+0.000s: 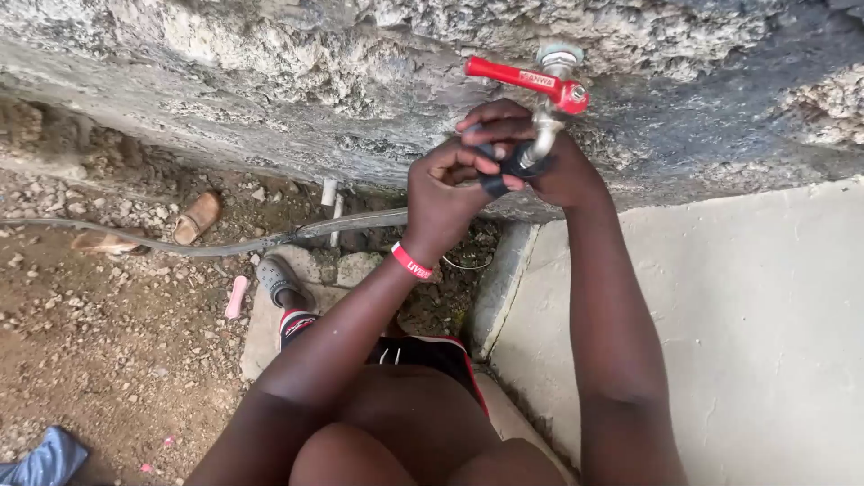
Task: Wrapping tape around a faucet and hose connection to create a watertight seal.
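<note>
Hose end: a dark, rubbery piece sits at the spout of the tap, upper middle of the frame, pressed between both hands.
Handling: it looks soft and pliant, light, probably grippy when dry and slick if wet; the best hold seems to be right behind its mouth, where the fingers can squeeze it round the spout.
Tap: metal spout, stiff and fixed to the rough stone wall; its red lever points toward the upper left. It should bear a firm push without giving.
Left hand: the left hand has its grip closed on the dark piece from the left, fingers curled over it; a red wristband sits on that wrist.
Right hand: the right hand wraps the spout and the piece from behind, fingers together and clamped.
Hose: a grey hose lies on the dirt at the left; whether it joins the dark piece cannot be told.
Ground: a concrete slab fills the lower right; sandals lie at the left.
Hidden: the spout's mouth and most of the dark piece are covered by fingers; whether water runs is not visible.
</note>
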